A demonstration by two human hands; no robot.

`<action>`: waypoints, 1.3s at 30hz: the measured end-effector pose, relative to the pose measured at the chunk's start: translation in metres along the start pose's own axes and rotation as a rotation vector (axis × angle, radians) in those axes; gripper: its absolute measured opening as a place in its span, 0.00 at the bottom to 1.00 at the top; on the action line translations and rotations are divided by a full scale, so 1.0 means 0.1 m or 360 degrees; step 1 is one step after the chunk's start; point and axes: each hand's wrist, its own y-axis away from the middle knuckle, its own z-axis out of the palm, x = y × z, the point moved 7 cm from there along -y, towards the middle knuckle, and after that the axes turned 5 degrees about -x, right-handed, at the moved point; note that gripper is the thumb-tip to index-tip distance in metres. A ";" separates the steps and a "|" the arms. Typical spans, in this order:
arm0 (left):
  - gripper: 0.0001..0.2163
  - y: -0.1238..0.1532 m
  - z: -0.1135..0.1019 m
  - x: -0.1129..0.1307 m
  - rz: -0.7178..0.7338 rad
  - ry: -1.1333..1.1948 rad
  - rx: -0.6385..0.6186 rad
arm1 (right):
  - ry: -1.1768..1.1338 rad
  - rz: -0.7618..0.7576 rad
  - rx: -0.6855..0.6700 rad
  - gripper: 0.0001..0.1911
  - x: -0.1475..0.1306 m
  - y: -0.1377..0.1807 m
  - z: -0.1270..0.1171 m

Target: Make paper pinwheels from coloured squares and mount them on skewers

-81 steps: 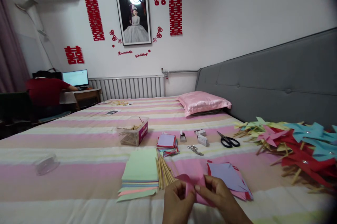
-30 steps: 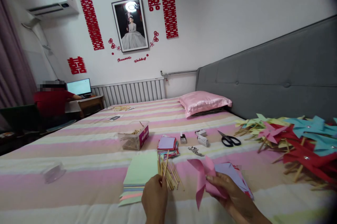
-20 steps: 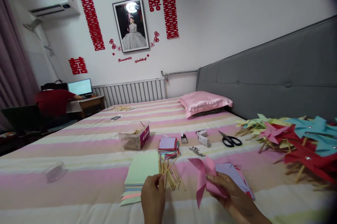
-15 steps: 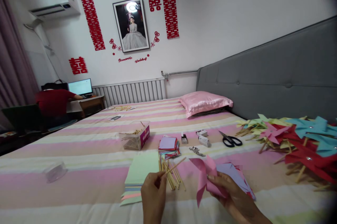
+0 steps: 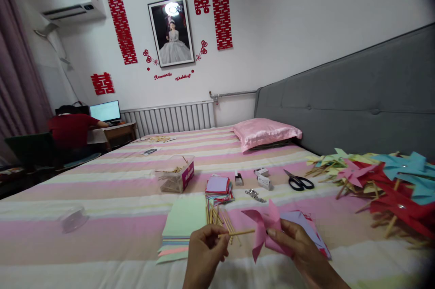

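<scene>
Between thumb and fingers, my left hand (image 5: 207,248) pinches a thin wooden stick (image 5: 242,233), whose far end reaches the pink paper pinwheel (image 5: 260,234). My right hand (image 5: 299,248) grips that pinwheel by its right side, thumb near its middle. Whether the stick touches the paper I cannot tell. Below and behind my left hand lie more wooden sticks (image 5: 214,214) and a stack of pale green and coloured paper sheets (image 5: 185,216). Lilac and red paper squares (image 5: 306,230) lie beyond my right hand, partly covered by it.
Finished pinwheels (image 5: 401,180) are heaped at the right. Across the striped bed lie black scissors (image 5: 299,182), small boxes (image 5: 264,182), metal fasteners (image 5: 254,195), a paper-square stack (image 5: 218,185), a tub of sticks (image 5: 188,175) and a clear lid (image 5: 73,220). A person in red (image 5: 71,130) sits far left.
My left hand has shifted right and turned the stick nearly level, bringing its end to the pink pinwheel. The pinwheel stays in my right hand, almost in the same place.
</scene>
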 end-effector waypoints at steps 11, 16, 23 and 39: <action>0.09 0.03 0.10 0.00 0.0024 0.0423 -0.0044 | -0.0341 0.0246 -0.0071 0.10 0.08 0.09 0.27; 0.10 0.04 0.26 -0.05 0.0071 0.0435 -0.0089 | -0.0348 0.0292 -0.0105 0.10 0.25 0.07 0.34; 0.10 0.04 0.26 0.04 0.0104 0.0401 -0.0146 | -0.0180 0.0068 -0.0196 0.13 0.21 0.03 0.33; 0.13 -0.03 -0.08 0.04 0.0138 -0.0104 -0.0293 | 0.1365 -0.0902 -0.0112 0.02 -0.34 0.25 0.34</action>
